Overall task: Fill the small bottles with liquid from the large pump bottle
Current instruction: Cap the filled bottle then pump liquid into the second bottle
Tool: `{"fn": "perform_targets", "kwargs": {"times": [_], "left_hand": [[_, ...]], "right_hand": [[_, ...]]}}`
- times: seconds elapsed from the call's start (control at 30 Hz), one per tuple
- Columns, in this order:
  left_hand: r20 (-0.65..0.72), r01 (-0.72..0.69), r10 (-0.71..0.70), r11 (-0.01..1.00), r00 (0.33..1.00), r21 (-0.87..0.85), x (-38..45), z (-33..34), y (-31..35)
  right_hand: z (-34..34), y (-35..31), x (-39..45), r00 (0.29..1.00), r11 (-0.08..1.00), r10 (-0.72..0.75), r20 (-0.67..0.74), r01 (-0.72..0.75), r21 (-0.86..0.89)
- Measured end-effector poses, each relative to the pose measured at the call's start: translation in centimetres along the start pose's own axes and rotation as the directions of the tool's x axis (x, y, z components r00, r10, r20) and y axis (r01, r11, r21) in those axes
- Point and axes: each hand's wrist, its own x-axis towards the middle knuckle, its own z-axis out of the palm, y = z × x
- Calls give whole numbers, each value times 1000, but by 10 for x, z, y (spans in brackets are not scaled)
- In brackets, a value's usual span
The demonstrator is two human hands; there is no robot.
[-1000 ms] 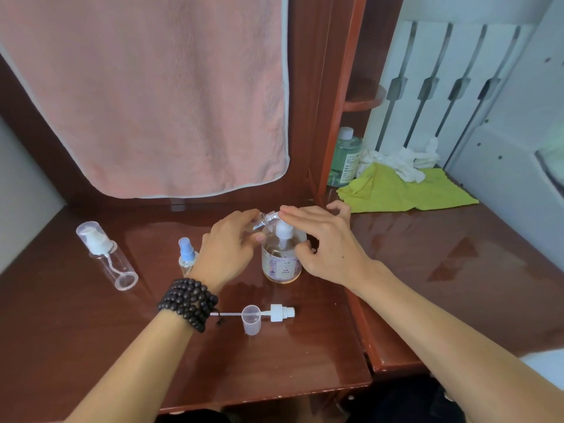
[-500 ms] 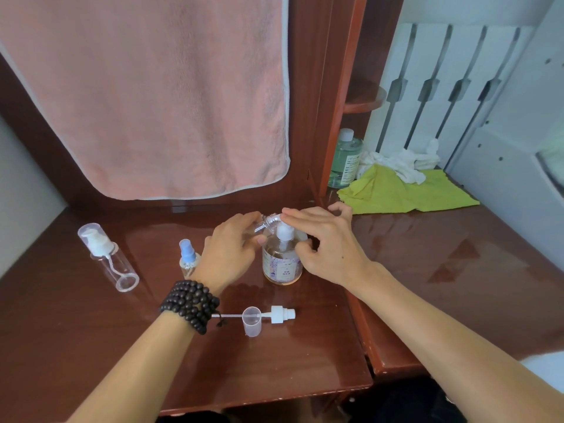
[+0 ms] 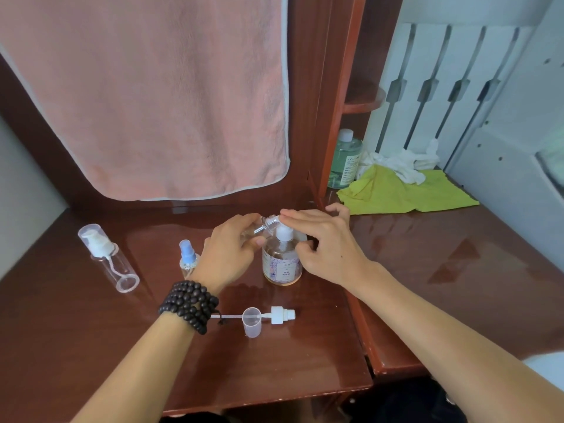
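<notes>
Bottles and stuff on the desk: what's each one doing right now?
Large pump bottle: upright, part full.
Small bottle: tilted, mouth at the pump spout.
Left hand: holding the small bottle.
Right hand: fingers on the pump head.
Clear bottle: lying down, capped, empty.
Blue spray bottle: upright.
Loose pump: lying flat.
Clear cap: off.

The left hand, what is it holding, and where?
The left hand holds a small clear bottle by its body, tilted, its open neck at the pump bottle's spout.
</notes>
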Motion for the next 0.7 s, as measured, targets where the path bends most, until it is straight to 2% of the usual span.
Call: {"fn": "perform_targets", "kwargs": {"times": [0.2, 0.47, 0.7], "left_hand": [[-47, -42, 43, 999, 998, 9, 4, -9, 7], [-8, -27, 27, 999, 1000, 27, 0, 2, -3], [-57, -48, 50, 998, 997, 34, 5, -8, 5]], "right_hand": [[-7, -4, 0, 998, 996, -65, 0, 65, -53], [-2, -1, 1, 1000, 1000, -15, -9, 15, -25], [-7, -2, 0, 997, 996, -70, -21, 69, -54]]}}
